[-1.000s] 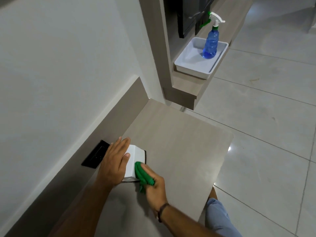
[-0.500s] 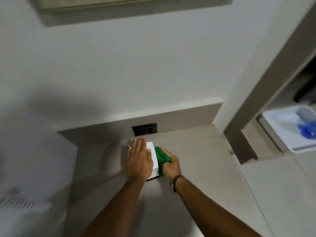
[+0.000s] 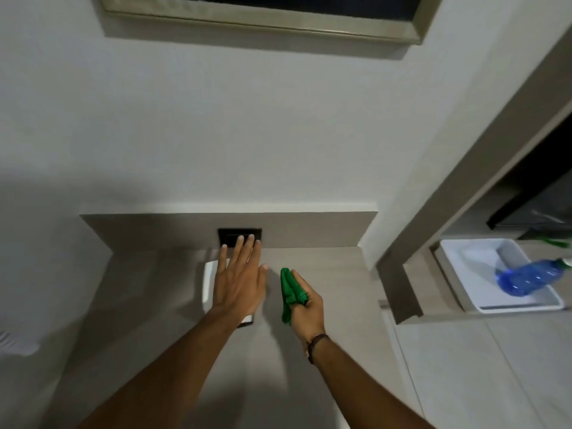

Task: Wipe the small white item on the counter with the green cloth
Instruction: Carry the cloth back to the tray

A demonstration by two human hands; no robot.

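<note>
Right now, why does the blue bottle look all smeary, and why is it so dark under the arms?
In the head view, the blue spray bottle in the white tray is streaked by motion blur; the arms and left hand cast soft shadows on the counter; the wide lens bends the wall edges.

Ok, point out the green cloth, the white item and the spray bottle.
green cloth (image 3: 290, 289), head view, bunched part above the right hand's fingers.
white item (image 3: 208, 284), head view, left edge beside the left hand.
spray bottle (image 3: 526, 276), head view, blue body.
</note>
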